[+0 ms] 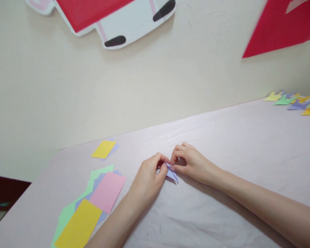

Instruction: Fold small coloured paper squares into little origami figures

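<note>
A small folded piece of lilac paper (172,174) lies on the pale cloth-covered table (248,144) between my two hands. My left hand (149,174) pinches its left side with curled fingers. My right hand (189,162) pinches the paper's top corner from the right, thumb and fingertips pressed together. Most of the folded piece is hidden under my fingers; only a pointed lower tip shows.
Loose paper rectangles lie at the left: a pink sheet (107,191), a yellow sheet (79,225), green and lilac ones beneath, and a small yellow sheet (103,149) farther back. Several folded paper shapes (297,102) sit at the far right by the wall. Red paper hangs on the wall.
</note>
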Tool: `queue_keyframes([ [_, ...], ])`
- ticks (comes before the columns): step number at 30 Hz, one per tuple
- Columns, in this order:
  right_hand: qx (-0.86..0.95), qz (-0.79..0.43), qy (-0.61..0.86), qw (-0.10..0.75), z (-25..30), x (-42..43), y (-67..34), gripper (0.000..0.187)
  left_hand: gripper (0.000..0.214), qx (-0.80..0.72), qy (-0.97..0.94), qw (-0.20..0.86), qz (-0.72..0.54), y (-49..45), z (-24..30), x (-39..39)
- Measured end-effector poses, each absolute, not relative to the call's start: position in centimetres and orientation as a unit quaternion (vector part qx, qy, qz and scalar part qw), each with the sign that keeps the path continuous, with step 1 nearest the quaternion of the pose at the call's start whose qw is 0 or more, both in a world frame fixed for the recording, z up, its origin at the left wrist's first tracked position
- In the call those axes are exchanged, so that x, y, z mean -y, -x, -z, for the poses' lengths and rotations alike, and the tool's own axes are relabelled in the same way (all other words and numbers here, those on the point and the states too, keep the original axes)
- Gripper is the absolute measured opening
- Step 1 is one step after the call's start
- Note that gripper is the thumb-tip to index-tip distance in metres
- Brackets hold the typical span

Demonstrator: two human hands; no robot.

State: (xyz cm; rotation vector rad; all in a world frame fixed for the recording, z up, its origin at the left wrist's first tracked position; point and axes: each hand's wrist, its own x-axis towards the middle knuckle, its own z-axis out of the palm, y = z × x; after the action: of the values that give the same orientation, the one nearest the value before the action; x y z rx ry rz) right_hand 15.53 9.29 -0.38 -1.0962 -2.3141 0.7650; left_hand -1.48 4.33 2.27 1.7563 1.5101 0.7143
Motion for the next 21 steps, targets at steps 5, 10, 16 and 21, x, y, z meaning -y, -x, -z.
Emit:
queue_keyframes([
  [5, 0.841, -0.283, 0.389, 0.248, 0.5, -9.4, -15.6, 0.011, 0.005, -0.596, -0.686, 0.316, -0.273, 1.3, -2.1, -4.4],
  [10, 0.845, -0.277, 0.379, 0.256, 0.7, -9.3, -15.7, 0.011, 0.013, -0.589, -0.692, 0.300, -0.289, 1.3, -1.3, -4.3],
  [16, 0.850, -0.277, 0.366, 0.258, 0.4, -9.2, -15.8, 0.011, 0.015, -0.591, -0.697, 0.280, -0.294, 1.1, -1.2, -4.1],
  [21, 0.849, -0.284, 0.349, 0.278, 0.7, -9.3, -15.8, 0.010, 0.014, -0.589, -0.698, 0.282, -0.292, 1.0, -1.4, -3.9],
])
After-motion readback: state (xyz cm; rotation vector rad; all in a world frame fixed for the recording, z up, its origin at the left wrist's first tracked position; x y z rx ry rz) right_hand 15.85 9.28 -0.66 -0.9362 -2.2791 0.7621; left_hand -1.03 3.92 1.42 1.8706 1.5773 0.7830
